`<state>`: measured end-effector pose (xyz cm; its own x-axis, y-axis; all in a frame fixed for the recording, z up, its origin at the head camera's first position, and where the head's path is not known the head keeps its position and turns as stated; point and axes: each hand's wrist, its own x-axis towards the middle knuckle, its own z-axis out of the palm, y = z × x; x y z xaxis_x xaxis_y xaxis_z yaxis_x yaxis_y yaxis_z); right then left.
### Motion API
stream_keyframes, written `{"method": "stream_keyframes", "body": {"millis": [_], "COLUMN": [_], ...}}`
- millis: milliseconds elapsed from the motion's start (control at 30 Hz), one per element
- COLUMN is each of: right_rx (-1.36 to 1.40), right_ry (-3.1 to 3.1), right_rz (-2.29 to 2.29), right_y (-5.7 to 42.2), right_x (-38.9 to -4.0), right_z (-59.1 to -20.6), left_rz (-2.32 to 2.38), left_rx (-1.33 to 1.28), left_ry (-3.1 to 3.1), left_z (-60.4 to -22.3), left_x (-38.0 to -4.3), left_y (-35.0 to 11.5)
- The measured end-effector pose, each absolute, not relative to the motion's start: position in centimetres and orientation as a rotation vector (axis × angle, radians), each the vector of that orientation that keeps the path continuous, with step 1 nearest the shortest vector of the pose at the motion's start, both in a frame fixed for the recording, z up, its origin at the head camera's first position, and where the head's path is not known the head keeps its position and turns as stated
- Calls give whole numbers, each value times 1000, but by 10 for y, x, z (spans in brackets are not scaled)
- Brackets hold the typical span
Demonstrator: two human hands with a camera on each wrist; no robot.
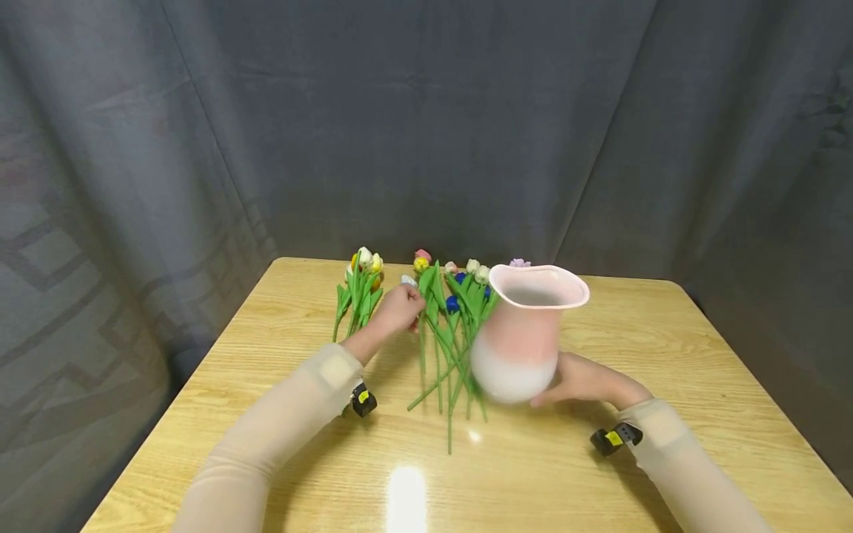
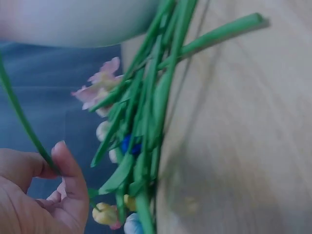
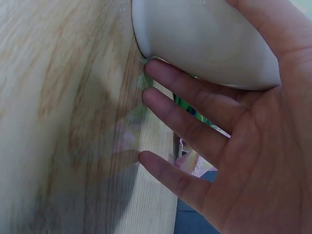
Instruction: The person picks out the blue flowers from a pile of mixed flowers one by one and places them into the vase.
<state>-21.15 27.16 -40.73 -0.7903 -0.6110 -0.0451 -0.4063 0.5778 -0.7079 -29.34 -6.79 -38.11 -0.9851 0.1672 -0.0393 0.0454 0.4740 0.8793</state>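
Note:
My left hand [image 1: 400,307] is over the left part of the artificial flowers. In the left wrist view its thumb and forefinger pinch a thin green flower stem [image 2: 23,122]. A pale tulip head [image 1: 409,280] shows just behind this hand in the head view. My right hand [image 3: 263,131] holds a vase [image 1: 523,348], pink above and white below, low on its right side. The thumb lies on one face of the vase and the fingers spread at its underside. The vase leans to the right, its wavy rim uppermost, and hides part of the flowers [image 1: 466,311] behind it.
A separate bunch of white, yellow and orange tulips [image 1: 362,285] lies left of my left forearm. Green stems [image 1: 449,400] cross each other toward the front of the wooden table [image 1: 320,481]. Grey curtains [image 1: 426,133] hang around the back and sides.

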Motion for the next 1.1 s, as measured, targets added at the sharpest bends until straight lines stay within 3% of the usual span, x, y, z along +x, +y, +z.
{"method": "stream_keyframes", "body": {"millis": [667, 1100], "right_rx": [-829, -849], "right_ry": [2518, 2522], "right_rz": [-1041, -1037], "right_y": [274, 275], "right_x": [-210, -210], "right_z": [-410, -407], "left_rz": [1766, 1892], "left_rx": [247, 11], "left_ry": [2835, 3032], "left_z": [-355, -320], "left_x": [-296, -304], "left_y": [-99, -150]}}
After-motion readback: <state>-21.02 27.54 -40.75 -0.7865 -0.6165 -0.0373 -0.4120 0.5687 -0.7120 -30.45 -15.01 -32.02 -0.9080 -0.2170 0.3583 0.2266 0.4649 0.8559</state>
